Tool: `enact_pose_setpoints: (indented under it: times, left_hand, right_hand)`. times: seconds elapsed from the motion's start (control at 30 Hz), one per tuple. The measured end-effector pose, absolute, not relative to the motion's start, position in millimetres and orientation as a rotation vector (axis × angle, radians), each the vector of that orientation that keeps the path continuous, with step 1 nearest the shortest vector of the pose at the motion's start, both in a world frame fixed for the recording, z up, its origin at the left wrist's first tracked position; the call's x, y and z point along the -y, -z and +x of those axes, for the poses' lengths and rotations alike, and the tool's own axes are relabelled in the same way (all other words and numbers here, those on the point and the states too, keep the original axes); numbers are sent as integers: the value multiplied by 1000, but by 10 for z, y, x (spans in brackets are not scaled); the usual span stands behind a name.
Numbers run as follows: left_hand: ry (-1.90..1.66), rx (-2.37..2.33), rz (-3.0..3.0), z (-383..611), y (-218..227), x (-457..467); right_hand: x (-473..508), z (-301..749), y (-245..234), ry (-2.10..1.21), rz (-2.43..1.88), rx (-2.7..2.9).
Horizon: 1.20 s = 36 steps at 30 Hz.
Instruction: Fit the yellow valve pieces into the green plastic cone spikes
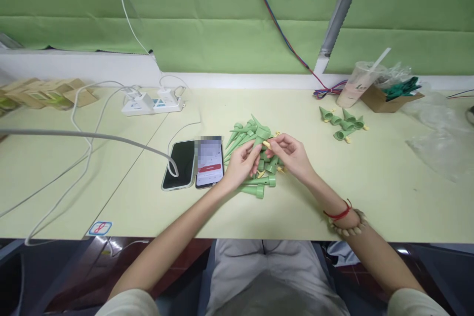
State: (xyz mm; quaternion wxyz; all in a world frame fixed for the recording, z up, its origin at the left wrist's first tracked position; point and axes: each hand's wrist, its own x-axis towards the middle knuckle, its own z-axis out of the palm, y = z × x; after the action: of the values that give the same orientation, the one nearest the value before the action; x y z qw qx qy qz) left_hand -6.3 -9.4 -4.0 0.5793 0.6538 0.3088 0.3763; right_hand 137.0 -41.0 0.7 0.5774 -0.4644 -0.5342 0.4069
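My left hand (242, 162) is closed around a green plastic cone spike (260, 135), holding it just above a heap of like green spikes (249, 158) on the pale table. My right hand (291, 152) pinches a small yellow piece (267, 144) at the wide end of that spike. Both hands meet over the heap near the table's middle. Small yellow parts lie scattered among the spikes.
Two phones (192, 163) lie left of the heap. A white power strip (152, 102) with cables sits behind them. A smaller group of green spikes (342, 123), a plastic cup (357, 84) and a cardboard box (388, 96) stand at back right. Clear plastic bags (439, 133) lie far right, small boxes (44, 94) far left.
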Motion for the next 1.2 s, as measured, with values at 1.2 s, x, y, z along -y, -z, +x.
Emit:
enact_pose_setpoints:
  times: [1.2]
  left_hand:
    - [-960, -915, 1677, -48, 115, 150]
  right_hand:
    - [390, 1391, 65, -846, -1213, 1247]
